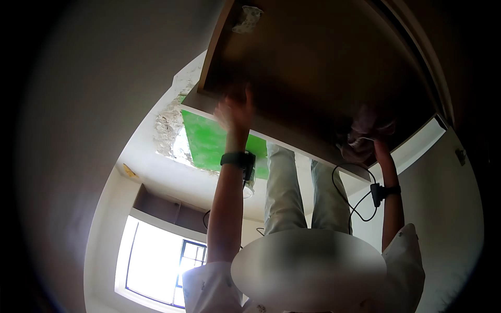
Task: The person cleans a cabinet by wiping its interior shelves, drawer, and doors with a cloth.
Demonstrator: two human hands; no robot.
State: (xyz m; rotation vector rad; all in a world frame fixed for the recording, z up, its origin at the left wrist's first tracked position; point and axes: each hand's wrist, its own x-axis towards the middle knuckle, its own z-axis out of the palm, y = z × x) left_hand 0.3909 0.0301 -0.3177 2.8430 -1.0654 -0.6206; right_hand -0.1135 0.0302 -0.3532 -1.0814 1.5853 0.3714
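Cloth (359,149), bunched up and brownish pink, is sitting at the near right corner of an open drawer (313,62) (or at least a drawer-like compartment, kinda dark in there). The right hand (380,145) has it, and that grip looks closed around the folds, though the fingers are mostly buried. My guess is it's wadded like that because a lump is easier to hang onto than a flat sheet. The left hand (233,111) is over by the drawer's near left edge with its thumb sticking out; motion blur, so I can't tell if that grip is spread or curled, or even touching. Maybe it's there for steadying, tbh. Besides the cloth, the only thing I can make out inside the drawer is a pale patch (247,20) toward its far left corner, no clue what.
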